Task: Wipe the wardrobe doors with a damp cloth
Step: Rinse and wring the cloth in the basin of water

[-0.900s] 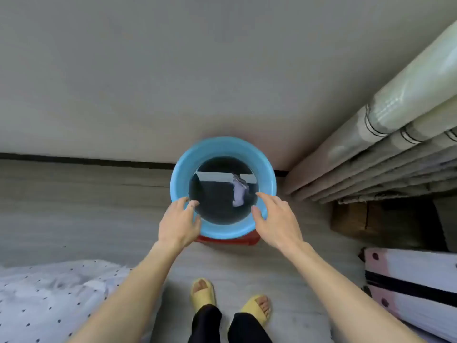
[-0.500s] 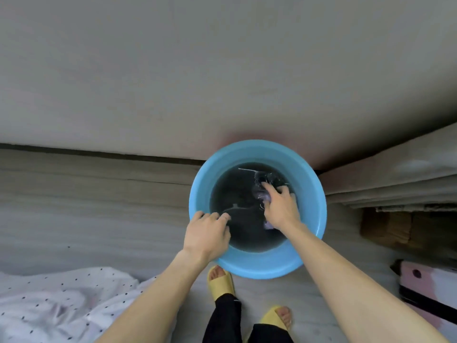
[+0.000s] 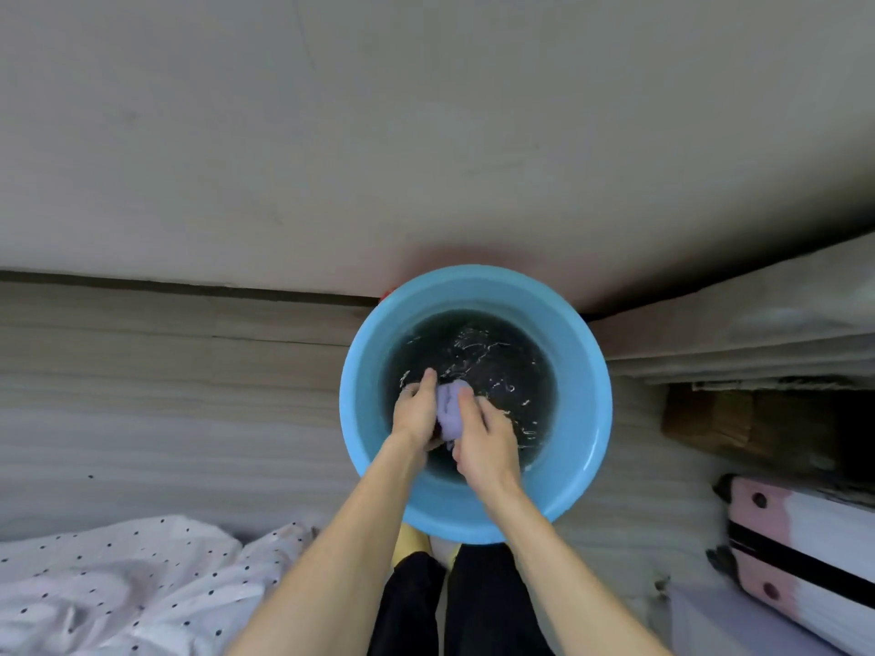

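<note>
1. Fingers [image 3: 428,378] of the left hand [image 3: 416,414] curled around the left side of the cloth [image 3: 449,411], thumb side up; fingers [image 3: 466,395] of the right hand [image 3: 485,440] closed over its right side. Both hands shut on the one wad, pressing it between them.
2. Cloth: pale purple, bunched into a lump, held above the dark rippled water [image 3: 492,366], over the near-left part of the basin [image 3: 582,409]. Whether its lower end touches the water: cannot tell, hidden by the hands.
3. Basin: blue, round, standing on the floor [image 3: 165,395] close against the base of the pale panel [image 3: 379,134] at the far side, probably the wardrobe front.
4. Handling, as a judgement: soft and limp, no stiffness, heavier than when dry and likely dripping. Slippery only slightly; no risk of breakage. Best taken as now, one hand at each end of the roll, then twisted in opposite directions to squeeze out water until merely damp.
5. Long axis of the wad: roughly from the near rim of the basin toward the far rim, tilted a little leftward at the near end. No distinct front or back to speak of.
6. Step in hand, by appearance: wringing. Doors not yet wiped.
7. Risk: too wet a cloth, drips on the floor or on the dotted bedding [image 3: 118,594] at the near-left.
</note>
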`<action>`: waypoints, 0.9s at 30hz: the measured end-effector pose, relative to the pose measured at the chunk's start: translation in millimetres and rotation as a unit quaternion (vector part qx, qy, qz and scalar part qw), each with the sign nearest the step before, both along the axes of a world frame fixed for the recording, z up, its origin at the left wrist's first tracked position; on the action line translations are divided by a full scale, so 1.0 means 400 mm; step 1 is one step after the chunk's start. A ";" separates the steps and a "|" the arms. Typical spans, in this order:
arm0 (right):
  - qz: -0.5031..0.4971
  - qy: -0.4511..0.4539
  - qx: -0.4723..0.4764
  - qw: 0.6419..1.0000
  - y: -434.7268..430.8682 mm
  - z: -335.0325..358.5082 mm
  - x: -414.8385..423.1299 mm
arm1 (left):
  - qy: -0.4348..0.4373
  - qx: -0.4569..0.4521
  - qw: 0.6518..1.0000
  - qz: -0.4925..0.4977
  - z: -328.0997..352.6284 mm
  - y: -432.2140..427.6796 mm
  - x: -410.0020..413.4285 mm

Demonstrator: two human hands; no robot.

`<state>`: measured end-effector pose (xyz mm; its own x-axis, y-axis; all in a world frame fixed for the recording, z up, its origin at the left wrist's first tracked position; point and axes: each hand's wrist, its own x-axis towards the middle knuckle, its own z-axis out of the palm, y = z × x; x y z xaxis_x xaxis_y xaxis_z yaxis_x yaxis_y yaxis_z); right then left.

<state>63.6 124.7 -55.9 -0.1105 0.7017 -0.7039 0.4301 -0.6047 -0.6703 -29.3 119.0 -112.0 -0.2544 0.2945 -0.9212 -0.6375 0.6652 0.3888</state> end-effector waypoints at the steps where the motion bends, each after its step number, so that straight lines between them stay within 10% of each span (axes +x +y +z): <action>1: 0.047 -0.027 0.038 0.998 -0.013 0.005 -0.004 | -0.002 0.013 1.000 0.017 -0.001 0.003 0.004; 6: 0.200 -0.170 0.129 0.956 0.059 -0.047 0.006 | -0.054 0.034 0.998 0.000 0.030 -0.008 0.049; 13: 0.238 -0.326 0.191 0.894 0.154 -0.118 0.063 | 0.159 -0.032 0.983 -0.086 -0.003 -0.028 0.016; 21: 0.110 -0.086 -0.010 0.990 0.093 -0.101 -0.016 | 0.046 -0.012 0.999 -0.019 -0.017 0.003 0.002; 27: 0.081 -0.069 0.071 0.992 0.046 -0.028 -0.054 | 0.038 0.020 0.998 -0.046 -0.010 0.028 0.003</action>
